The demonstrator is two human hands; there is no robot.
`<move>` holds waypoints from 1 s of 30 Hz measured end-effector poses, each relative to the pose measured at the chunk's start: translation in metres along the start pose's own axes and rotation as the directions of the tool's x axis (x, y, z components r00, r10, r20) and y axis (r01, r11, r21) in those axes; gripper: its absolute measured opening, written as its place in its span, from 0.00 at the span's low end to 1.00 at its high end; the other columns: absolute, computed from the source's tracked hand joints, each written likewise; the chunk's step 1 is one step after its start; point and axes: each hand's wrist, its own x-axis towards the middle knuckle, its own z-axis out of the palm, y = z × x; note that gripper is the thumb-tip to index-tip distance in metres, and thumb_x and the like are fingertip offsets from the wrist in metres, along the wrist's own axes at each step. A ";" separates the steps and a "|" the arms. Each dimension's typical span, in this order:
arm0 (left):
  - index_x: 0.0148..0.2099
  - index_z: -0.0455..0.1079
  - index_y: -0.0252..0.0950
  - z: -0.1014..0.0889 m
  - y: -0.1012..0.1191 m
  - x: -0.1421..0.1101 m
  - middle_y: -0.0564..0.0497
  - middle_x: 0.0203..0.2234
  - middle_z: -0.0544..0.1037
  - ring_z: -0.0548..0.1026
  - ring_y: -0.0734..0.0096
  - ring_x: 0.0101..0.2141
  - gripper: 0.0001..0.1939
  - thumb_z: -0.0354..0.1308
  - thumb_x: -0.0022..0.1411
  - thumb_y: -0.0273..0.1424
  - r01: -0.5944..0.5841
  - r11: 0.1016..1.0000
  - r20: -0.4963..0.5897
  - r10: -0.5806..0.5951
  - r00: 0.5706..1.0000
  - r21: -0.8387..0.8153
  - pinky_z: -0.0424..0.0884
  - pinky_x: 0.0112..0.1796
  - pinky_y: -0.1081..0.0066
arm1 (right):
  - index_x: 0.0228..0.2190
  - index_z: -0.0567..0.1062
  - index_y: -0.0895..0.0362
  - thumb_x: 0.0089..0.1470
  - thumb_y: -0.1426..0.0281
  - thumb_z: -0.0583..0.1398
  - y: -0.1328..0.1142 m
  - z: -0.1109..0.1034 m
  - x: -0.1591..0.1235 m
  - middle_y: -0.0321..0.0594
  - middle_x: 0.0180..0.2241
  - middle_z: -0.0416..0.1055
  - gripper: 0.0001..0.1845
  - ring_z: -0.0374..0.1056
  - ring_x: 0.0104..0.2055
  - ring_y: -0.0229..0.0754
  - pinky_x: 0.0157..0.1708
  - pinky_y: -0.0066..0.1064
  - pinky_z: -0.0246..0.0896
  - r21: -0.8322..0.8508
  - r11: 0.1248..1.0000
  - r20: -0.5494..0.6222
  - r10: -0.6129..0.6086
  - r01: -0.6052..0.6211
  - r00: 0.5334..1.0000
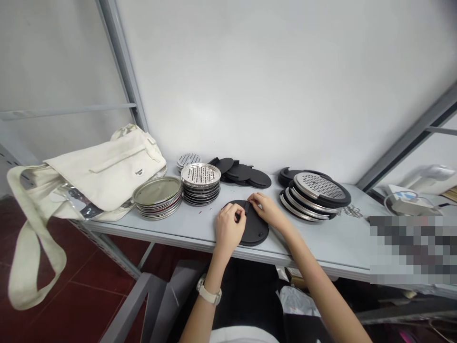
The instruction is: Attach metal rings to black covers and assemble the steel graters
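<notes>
A round black plate [254,232] lies on the table in front of me, with a small knob near its front right edge. My left hand [230,223] rests over its left side, thumb and index finger closed in a pinch beside a narrow black strip [246,207] at the plate's far part. From the right, my right hand [264,208] reaches to the far edge of the plate, its fingertips pressed together by the strip's far end. What either pinch holds, if anything, is too small to make out.
Left stand stacked metal lids [157,190] and perforated metal discs [201,175], beside a cream bag [107,164]. Black round parts [239,171] lie along the wall. At right are stacked black-and-metal discs [314,190] and small metal pieces [352,211]. The table's front edge [171,239] is close.
</notes>
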 end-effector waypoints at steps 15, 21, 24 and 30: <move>0.33 0.67 0.38 -0.001 0.001 -0.001 0.54 0.29 0.71 0.66 0.74 0.28 0.05 0.53 0.61 0.25 -0.002 1.000 -0.005 0.002 1.000 -0.013 0.62 0.34 0.73 | 0.34 0.70 0.57 0.58 0.76 0.50 0.002 0.003 -0.001 0.43 0.32 0.68 0.10 0.66 0.34 0.42 0.37 0.33 0.62 -0.035 0.999 -0.013 -0.012 0.011 1.000; 0.33 0.67 0.38 -0.002 0.002 -0.001 0.54 0.29 0.71 0.66 0.74 0.28 0.05 0.52 0.62 0.25 -0.007 1.000 -0.001 0.007 1.000 -0.018 0.62 0.34 0.74 | 0.35 0.70 0.59 0.59 0.76 0.49 0.002 0.004 -0.001 0.44 0.32 0.68 0.10 0.66 0.35 0.42 0.38 0.32 0.61 -0.043 0.999 0.000 -0.001 0.001 1.000; 0.33 0.67 0.38 -0.003 0.003 -0.001 0.54 0.29 0.71 0.66 0.74 0.28 0.05 0.53 0.61 0.24 -0.007 1.000 0.004 0.007 1.000 -0.013 0.62 0.34 0.74 | 0.35 0.71 0.59 0.59 0.76 0.50 0.002 0.004 -0.001 0.44 0.33 0.68 0.10 0.66 0.35 0.42 0.38 0.33 0.62 -0.042 0.999 -0.001 0.000 0.000 1.000; 0.33 0.67 0.38 -0.002 0.003 -0.001 0.54 0.29 0.71 0.67 0.73 0.28 0.05 0.53 0.61 0.24 0.005 1.000 0.015 -0.005 1.000 -0.006 0.62 0.34 0.73 | 0.35 0.72 0.58 0.58 0.77 0.50 0.002 0.003 0.000 0.45 0.34 0.69 0.11 0.67 0.35 0.42 0.37 0.33 0.63 -0.033 0.999 0.005 0.008 -0.008 1.000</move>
